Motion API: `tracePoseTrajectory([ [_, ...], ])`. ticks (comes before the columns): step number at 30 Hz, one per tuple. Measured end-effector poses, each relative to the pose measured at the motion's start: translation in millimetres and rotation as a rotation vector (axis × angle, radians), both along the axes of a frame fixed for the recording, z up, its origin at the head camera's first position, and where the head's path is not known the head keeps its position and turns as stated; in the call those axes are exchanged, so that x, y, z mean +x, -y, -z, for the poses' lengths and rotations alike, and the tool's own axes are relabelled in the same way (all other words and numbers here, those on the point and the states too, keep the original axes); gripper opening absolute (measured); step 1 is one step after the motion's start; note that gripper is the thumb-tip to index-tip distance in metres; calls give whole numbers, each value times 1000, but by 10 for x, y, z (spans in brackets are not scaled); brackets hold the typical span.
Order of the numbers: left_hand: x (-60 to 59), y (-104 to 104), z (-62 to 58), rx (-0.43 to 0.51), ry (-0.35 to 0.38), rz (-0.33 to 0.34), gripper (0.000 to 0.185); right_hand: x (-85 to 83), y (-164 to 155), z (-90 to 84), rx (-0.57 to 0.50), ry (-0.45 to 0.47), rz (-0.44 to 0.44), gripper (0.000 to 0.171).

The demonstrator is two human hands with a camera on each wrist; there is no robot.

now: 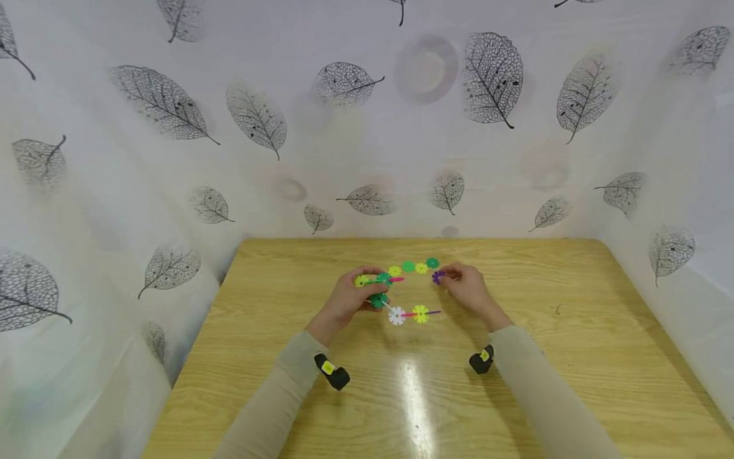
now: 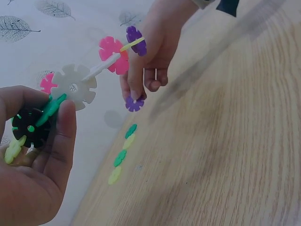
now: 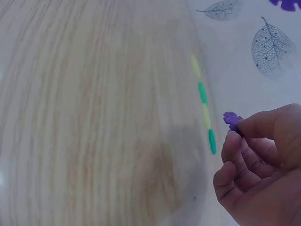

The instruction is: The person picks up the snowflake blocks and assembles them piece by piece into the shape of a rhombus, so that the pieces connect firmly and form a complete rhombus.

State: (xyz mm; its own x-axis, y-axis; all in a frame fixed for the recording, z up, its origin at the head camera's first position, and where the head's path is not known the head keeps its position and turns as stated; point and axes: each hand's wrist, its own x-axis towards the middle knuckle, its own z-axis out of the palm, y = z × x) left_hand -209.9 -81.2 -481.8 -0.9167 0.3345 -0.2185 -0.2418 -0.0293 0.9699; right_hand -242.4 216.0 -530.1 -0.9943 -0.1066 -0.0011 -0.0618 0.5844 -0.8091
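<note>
My left hand [image 1: 360,294] grips a cluster of joined snowflake discs [image 2: 51,108] in green, yellow, white and pink, held above the wooden table [image 1: 550,357]. A chain of discs on thin sticks, with a white disc [image 1: 396,315] and a yellow disc [image 1: 421,313], runs from it. My right hand [image 1: 466,285] pinches a single purple disc [image 1: 438,276] [image 3: 232,119] [image 2: 134,103] between thumb and fingertips, just right of a row of loose discs.
Several loose yellow and green discs [image 1: 414,266] [image 3: 203,101] lie in a row near the table's far edge. White sheeting with a leaf print [image 1: 493,76] walls the table on three sides. A glare patch [image 1: 415,395] lies on the near table.
</note>
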Motion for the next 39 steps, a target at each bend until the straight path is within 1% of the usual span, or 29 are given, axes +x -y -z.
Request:
tracePoseTrajectory([
  [8, 2, -4, -20, -3, 11, -15, 37, 53, 86, -196, -92, -11, -35, 25],
  [14, -5, 0, -17, -6, 2, -12, 36, 99, 159, -339, -107, -14, -75, 25],
  [18, -12, 11, -19, -17, -5, -11, 38, 144, 216, -453, -137, 2, -105, 25],
  [23, -21, 17, -15, -1, -1, -4, 38, 194, 279, -580, -156, 16, -144, 28],
  [28, -20, 15, -13, 2, -4, -6, 38, 204, 331, -622, -163, 20, -170, 26],
  [34, -19, 16, -17, 5, -10, -11, 37, 222, 372, -666, -185, 55, -180, 24],
  [39, -25, 12, -13, 11, -6, -15, 37, 237, 398, -703, -201, 58, -212, 23],
])
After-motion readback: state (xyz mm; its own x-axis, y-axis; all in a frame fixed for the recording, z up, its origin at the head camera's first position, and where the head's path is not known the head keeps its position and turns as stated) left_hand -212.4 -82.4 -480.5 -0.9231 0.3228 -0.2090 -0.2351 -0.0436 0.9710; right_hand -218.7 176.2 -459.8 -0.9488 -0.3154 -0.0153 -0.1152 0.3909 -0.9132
